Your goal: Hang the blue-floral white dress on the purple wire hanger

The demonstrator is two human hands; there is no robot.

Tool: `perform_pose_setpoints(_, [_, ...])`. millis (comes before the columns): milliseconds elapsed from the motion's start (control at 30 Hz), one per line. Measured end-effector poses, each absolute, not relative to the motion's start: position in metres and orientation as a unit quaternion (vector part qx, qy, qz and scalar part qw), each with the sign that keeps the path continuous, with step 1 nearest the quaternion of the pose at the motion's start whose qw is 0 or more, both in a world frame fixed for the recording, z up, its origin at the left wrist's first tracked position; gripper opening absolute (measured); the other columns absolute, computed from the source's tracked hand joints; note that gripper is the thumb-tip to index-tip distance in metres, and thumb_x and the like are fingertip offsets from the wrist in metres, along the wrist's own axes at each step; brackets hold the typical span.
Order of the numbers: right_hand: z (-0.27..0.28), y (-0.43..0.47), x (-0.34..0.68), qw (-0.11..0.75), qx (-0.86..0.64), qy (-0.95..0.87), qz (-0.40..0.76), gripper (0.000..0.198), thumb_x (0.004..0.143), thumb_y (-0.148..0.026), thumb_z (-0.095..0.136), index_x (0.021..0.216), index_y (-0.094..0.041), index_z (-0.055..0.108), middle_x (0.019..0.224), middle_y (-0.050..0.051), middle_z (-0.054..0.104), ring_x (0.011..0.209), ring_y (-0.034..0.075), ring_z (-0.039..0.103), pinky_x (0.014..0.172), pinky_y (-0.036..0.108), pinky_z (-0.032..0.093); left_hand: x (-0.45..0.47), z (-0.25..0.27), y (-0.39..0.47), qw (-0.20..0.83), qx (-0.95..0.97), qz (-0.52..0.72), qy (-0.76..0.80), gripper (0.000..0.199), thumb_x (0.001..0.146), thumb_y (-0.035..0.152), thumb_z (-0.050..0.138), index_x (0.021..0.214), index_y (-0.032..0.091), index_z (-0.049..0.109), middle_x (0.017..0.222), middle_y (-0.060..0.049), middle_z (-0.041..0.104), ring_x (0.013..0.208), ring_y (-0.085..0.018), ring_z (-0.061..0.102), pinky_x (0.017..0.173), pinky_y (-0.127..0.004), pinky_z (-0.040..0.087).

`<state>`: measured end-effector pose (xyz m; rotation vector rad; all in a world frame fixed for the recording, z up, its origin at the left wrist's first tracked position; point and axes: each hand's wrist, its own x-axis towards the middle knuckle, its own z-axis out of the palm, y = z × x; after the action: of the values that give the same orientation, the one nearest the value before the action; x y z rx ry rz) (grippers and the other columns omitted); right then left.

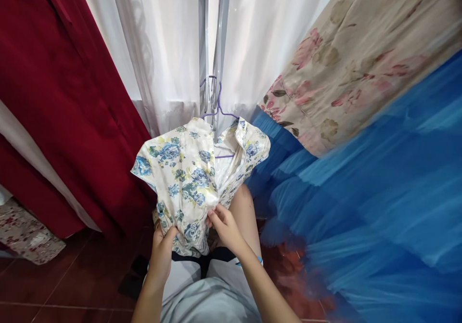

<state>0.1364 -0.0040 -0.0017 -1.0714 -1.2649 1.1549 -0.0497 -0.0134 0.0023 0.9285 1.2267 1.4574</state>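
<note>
A white short-sleeved blouse [197, 174] with blue and yellow-green flowers hangs in front of me on a purple wire hanger [220, 96]. The hanger's hook is at a metal rail [206, 39]. Its front gapes at the neck, and the hanger's lower bar shows inside. Low on the left side of the blouse, my left hand [164, 246] pinches the cloth with the thumb on top. My right hand [225, 224] grips the front edge near the middle, thumb and fingers closed on it. The lower hem rests over my lap.
Dark red cloth [83, 92] hangs on the left, with white curtains [166, 39] behind the hanger. To the right are a beige floral garment [335, 68] and blue tulle [361, 207] that reaches the floor. The floor [79, 275] is dark red tile.
</note>
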Motion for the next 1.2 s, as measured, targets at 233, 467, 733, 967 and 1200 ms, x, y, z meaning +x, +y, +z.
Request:
perform_pose_setpoints(233, [0.001,-0.022,0.137,0.538,-0.488,-0.474,0.498,0.034,0.085,-0.039,0.061,0.061,-0.02,0.047,0.048,-0.004,0.05,0.045,0.01,0.04,0.048,0.023,0.031,-0.006,-0.025,-0.014,0.137,0.59,0.652,0.456,0.045,0.079,0.019,0.068,0.12,0.019,0.051,0.133,-0.015,0.05,0.127,-0.028,0.048,0.106,-0.045,0.04])
perform_pose_setpoints(467, [0.015,-0.034,0.144,0.516,-0.494,-0.472,0.516,0.028,0.083,-0.038,0.064,0.066,-0.018,0.055,0.048,-0.003,0.057,0.041,0.009,0.044,0.044,0.021,0.032,0.024,-0.026,-0.009,0.298,0.681,0.493,0.452,0.011,0.091,0.027,0.053,0.083,0.021,0.057,0.08,-0.004,0.063,0.079,-0.019,0.061,0.077,-0.029,0.048])
perform_pose_setpoints(733, [0.105,0.024,0.176,0.573,-0.478,-0.504,0.434,0.03,0.084,-0.038,0.063,0.064,-0.016,0.062,0.047,-0.002,0.056,0.039,0.008,0.039,0.041,0.022,0.029,0.025,0.005,-0.015,0.243,0.811,0.3,0.44,0.016,0.084,0.01,0.047,0.083,0.022,0.059,0.089,-0.007,0.063,0.079,-0.019,0.061,0.07,-0.027,0.041])
perform_pose_setpoints(967, [0.197,0.091,0.171,0.671,-0.378,-0.51,0.382,0.027,0.081,-0.037,0.068,0.066,-0.014,0.064,0.05,-0.003,0.056,0.038,0.005,0.037,0.038,0.02,0.025,0.017,0.02,-0.013,0.149,0.868,0.163,0.445,0.026,0.082,0.009,0.05,0.1,0.023,0.064,0.094,-0.008,0.066,0.076,-0.025,0.065,0.061,-0.03,0.037])
perform_pose_setpoints(1200, [0.186,0.064,0.162,0.656,-0.39,-0.548,0.343,0.03,0.085,-0.046,0.066,0.079,-0.017,0.062,0.047,-0.004,0.056,0.039,0.008,0.042,0.042,0.021,0.032,0.002,0.095,0.036,0.188,0.795,0.449,0.363,0.029,0.095,0.021,0.05,0.122,0.023,0.06,0.124,-0.011,0.06,0.099,-0.021,0.063,0.089,-0.032,0.048])
